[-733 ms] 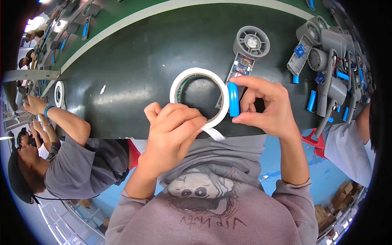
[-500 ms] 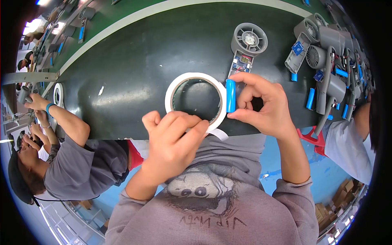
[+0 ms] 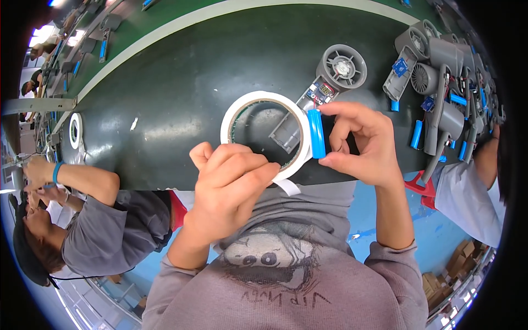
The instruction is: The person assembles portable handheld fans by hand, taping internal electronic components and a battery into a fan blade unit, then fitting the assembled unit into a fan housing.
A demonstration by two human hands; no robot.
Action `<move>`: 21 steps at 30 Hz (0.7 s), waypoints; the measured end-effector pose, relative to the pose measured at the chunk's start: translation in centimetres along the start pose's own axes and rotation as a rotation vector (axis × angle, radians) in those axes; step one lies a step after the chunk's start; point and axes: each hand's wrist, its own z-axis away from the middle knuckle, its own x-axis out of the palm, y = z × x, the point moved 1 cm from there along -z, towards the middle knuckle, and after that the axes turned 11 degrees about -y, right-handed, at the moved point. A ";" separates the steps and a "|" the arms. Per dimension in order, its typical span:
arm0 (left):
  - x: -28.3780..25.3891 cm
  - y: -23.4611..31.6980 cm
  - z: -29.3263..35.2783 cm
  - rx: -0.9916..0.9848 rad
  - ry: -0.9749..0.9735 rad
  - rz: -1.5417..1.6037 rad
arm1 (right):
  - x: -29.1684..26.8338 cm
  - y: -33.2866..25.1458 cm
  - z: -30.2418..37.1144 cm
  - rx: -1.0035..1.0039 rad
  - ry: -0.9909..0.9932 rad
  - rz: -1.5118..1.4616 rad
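A long dark green conveyor belt, smooth and slightly glossy, is seen curving across the upper half of the view. Against its near edge, two bare forearms in grey sleeves are raised from below.

The left hand is held curled, knuckles up, with the fingers folded together and the thumb lifted; its fingertips are pressed on the lower rim of a white tape roll, and a short loose tab of tape is seen hanging just under them. The right hand is bent at the wrist, its thumb and forefinger closed on the two ends of a blue cylindrical battery cell, which is held upright and pressed against the roll's right outer face.

The roll is a wide flat ring, matt white outside with a brownish cardboard core, held above the belt in front of the chest. Through its opening a grey plastic housing piece is visible on the belt. Just beyond, a grey round fan housing with radial vanes is lying, with a small circuit board touching it.

At the far right, a pile of grey plastic fan parts and more blue cells is gathered. At the left, a second white tape roll lies flat on the belt near another person's arm with a blue wristband.
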 end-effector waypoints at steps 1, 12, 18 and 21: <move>-0.3 -0.3 0.0 0.000 -0.002 0.003 | 0.0 0.1 0.0 0.003 0.002 -0.001; -1.7 -2.0 -1.3 0.117 -0.117 0.093 | 0.1 0.9 0.0 -0.121 0.023 0.111; 0.9 2.5 -0.6 -0.008 0.014 -0.156 | 0.6 1.0 -0.1 -0.106 0.268 0.257; 1.9 4.0 0.1 -0.039 0.063 -0.163 | 0.7 0.8 0.1 -0.095 0.326 0.224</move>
